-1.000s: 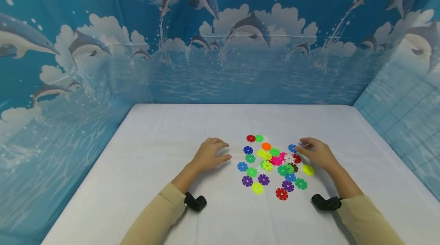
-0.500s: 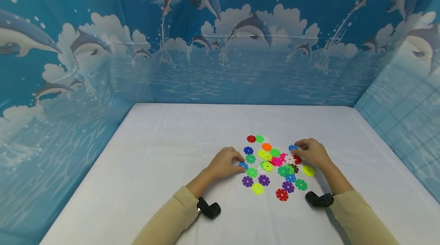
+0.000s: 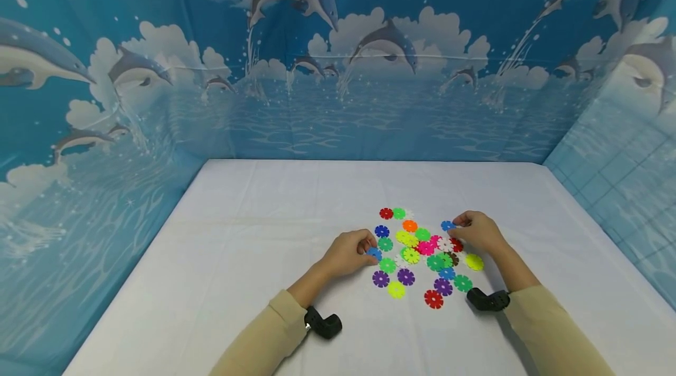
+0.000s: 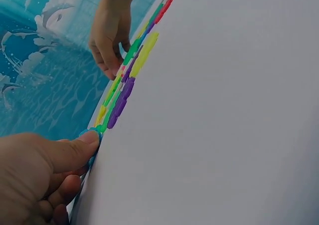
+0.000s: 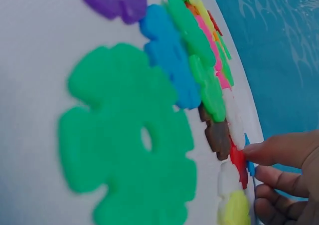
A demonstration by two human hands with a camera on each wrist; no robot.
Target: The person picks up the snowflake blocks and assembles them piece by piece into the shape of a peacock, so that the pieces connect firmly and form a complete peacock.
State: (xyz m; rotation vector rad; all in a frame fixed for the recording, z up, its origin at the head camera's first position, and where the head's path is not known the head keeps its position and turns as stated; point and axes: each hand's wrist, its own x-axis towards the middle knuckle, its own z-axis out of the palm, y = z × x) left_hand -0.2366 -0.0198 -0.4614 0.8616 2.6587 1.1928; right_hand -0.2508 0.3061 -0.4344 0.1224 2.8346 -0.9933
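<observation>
In the head view my left hand [image 3: 348, 254] pinches a light blue snowflake disc [image 3: 374, 253] at the left side of a loose spread of discs. The left wrist view shows the thumb over that light blue disc [image 4: 85, 132], its fingers curled beneath. At the far right of the spread, my right hand [image 3: 480, 232] pinches another blue snowflake disc [image 3: 448, 225] between thumb and forefinger. Seen from the right wrist, only a thin edge of this blue disc [image 5: 250, 169] shows beside the thumb, near a red disc [image 5: 239, 162].
Several notched plastic discs lie between the hands, including a purple one [image 3: 406, 277], an orange one [image 3: 409, 226] and a nearer red one [image 3: 433, 299]. A white-covered table [image 3: 253, 217] carries them. Dolphin-printed curtains [image 3: 338, 112] stand behind and at both sides.
My left hand has moved right to the spread and taken hold of the light blue disc. My right hand has shifted slightly left and closed its fingertips on the other blue disc.
</observation>
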